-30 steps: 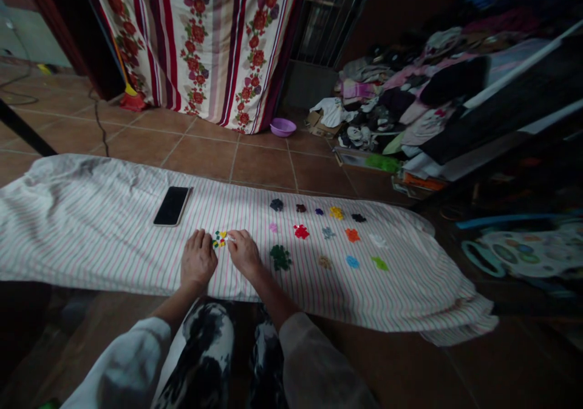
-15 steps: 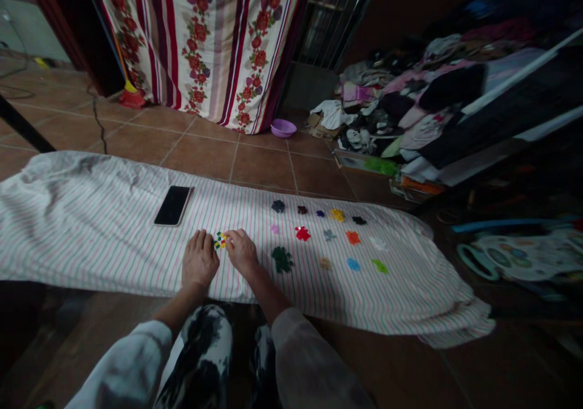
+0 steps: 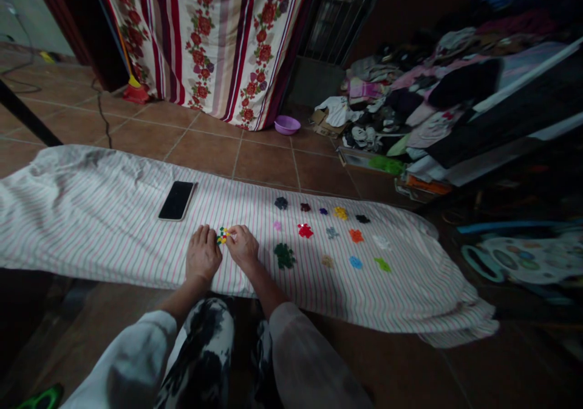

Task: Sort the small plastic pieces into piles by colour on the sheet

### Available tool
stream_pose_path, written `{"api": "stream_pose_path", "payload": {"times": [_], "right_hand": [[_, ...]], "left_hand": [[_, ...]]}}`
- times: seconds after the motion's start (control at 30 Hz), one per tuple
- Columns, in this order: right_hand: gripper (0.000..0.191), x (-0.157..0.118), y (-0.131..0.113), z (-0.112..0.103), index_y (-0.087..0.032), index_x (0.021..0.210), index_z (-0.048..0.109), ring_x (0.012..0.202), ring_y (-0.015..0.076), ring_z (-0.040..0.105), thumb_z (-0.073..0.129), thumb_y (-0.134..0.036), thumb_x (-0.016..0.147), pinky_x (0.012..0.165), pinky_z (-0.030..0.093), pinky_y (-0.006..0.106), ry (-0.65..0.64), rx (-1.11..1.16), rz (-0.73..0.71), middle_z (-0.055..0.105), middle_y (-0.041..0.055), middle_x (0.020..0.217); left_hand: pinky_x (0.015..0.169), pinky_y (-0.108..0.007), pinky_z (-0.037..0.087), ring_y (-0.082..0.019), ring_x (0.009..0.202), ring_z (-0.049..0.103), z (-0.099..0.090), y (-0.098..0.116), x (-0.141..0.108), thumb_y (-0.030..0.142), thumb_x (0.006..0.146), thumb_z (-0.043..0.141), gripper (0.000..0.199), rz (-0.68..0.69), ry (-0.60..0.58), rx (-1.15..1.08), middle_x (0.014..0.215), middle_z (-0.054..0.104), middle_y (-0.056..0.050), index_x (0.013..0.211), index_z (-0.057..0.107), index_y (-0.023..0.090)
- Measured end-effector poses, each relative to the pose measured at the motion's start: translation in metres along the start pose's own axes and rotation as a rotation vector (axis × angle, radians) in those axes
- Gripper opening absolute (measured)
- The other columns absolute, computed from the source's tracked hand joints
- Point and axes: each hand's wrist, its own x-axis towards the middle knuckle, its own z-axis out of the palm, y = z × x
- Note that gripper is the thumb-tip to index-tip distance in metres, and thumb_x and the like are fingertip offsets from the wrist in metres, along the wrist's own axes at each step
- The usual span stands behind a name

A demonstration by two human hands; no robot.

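Observation:
A small cluster of green, yellow, red and white pieces point(image 3: 223, 235) lies on the striped cloth between my hands. My left hand point(image 3: 203, 254) rests at its left side, palm down, fingers together and fingertips hidden beside the cluster. On the other side my right hand point(image 3: 243, 246) pinches at the cluster's right edge; any piece in its fingers is too small to make out. Small piles sorted by colour lie to the right, among them dark green point(image 3: 285, 255), red point(image 3: 305, 230), yellow point(image 3: 340, 213), orange point(image 3: 356, 235) and blue point(image 3: 356, 262).
A phone point(image 3: 177, 201) lies on the striped cloth point(image 3: 113, 215) up and left of my hands. Beyond the cloth are a purple basin point(image 3: 286, 125), a flowered curtain point(image 3: 223, 45) and a heap of clothes point(image 3: 401, 87). My knees are below the near edge.
The view has shifted slightly. Both hands stay beside the cluster, and the right fingers have moved a little at its edge.

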Motion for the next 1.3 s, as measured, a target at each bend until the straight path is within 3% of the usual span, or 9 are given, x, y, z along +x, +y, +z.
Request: {"api": "stream_pose_path", "payload": {"times": [0.2, 0.37, 0.57, 0.93, 1.3], "right_hand": [[0.01, 0.0, 0.007, 0.003, -0.023, 0.087, 0.063, 0.073, 0.0127, 0.066, 0.058, -0.032, 0.084, 0.07, 0.046, 0.022, 0.063, 0.19, 0.053, 0.07, -0.0033, 0.081], [0.007, 0.0, 0.012, 0.005, -0.023, 0.083, 0.061, 0.072, 0.0135, 0.067, 0.058, -0.029, 0.081, 0.069, 0.048, 0.022, 0.108, 0.282, 0.091, 0.069, -0.0035, 0.077], [0.016, 0.0, 0.015, 0.007, -0.022, 0.095, 0.067, 0.076, 0.0128, 0.066, 0.056, -0.023, 0.083, 0.073, 0.049, 0.022, 0.164, 0.257, 0.065, 0.07, 0.0004, 0.089], [0.015, -0.004, 0.014, 0.002, -0.024, 0.1, 0.069, 0.091, 0.0142, 0.065, 0.057, -0.026, 0.09, 0.085, 0.049, 0.023, 0.111, 0.166, 0.018, 0.071, 0.0007, 0.096], [0.024, -0.003, 0.022, 0.0, -0.029, 0.106, 0.07, 0.09, 0.0144, 0.069, 0.05, -0.028, 0.092, 0.083, 0.054, 0.025, 0.074, 0.38, 0.112, 0.075, -0.0019, 0.093]], "left_hand": [[0.107, -0.047, 0.039, -0.032, 0.129, 0.048, 0.001, 0.0, 0.0, 0.017, 0.085, 0.041, 0.033, -0.008, 0.004, -0.001, 0.126, 0.06, -0.02, 0.112, 0.059, 0.01], [0.107, -0.047, 0.039, -0.032, 0.128, 0.049, -0.001, 0.0, 0.0, 0.016, 0.085, 0.041, 0.035, -0.005, -0.015, 0.004, 0.127, 0.06, -0.02, 0.113, 0.059, 0.009], [0.108, -0.047, 0.039, -0.032, 0.129, 0.048, -0.001, -0.001, -0.001, 0.017, 0.086, 0.041, 0.035, 0.0, -0.014, -0.009, 0.127, 0.059, -0.022, 0.114, 0.059, 0.008], [0.105, -0.05, 0.041, -0.033, 0.126, 0.05, -0.002, -0.004, -0.002, 0.019, 0.085, 0.043, 0.032, 0.04, 0.03, -0.04, 0.122, 0.06, -0.02, 0.112, 0.059, 0.011], [0.105, -0.055, 0.04, -0.035, 0.128, 0.047, 0.001, -0.005, -0.002, 0.018, 0.082, 0.045, 0.037, 0.019, 0.013, -0.092, 0.126, 0.058, -0.021, 0.116, 0.057, 0.012]]}}
